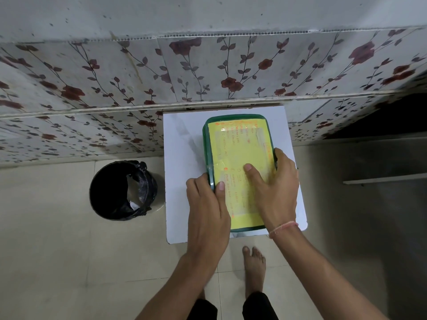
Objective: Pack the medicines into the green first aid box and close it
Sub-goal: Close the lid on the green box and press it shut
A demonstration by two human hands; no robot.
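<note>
— Where's the green first aid box [240, 144]?
— Lid down, on the white table [182, 144]. Left hand [206, 204] grips its left edge; right hand [275, 190] clasps the right edge, thumb across the yellow label.

Home: floral wall tiles [115, 72], lined bin [123, 190]

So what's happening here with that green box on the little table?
A person is standing over a small white table with both hands on a green first aid box. The lid, covered by a yellow handwritten sheet, is down. The left hand grips the box's left edge and the right hand lies across the top, reaching the right edge. No medicines are visible outside it. A black bin stands nearby.
</note>
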